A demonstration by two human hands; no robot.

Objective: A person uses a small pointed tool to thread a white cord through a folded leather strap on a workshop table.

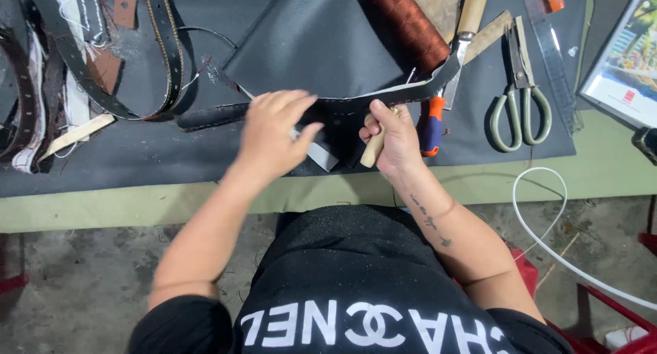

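Left hand (pixel 274 135) rests spread, fingers open, on the black leather strip (pixel 383 97); right hand (pixel 391 140) grips a wooden-handled tool (pixel 374 148) above the bench (pixel 137 207).

Even, soft overhead light, faint shadows, left hand (pixel 274 131) motion-blurred, wide-angle bending at edges

Scissors (pixel 520 100) right on dark mat (pixel 171 155); rust-brown thread spool (pixel 409 22) above; white cable (pixel 547 237) lower right.
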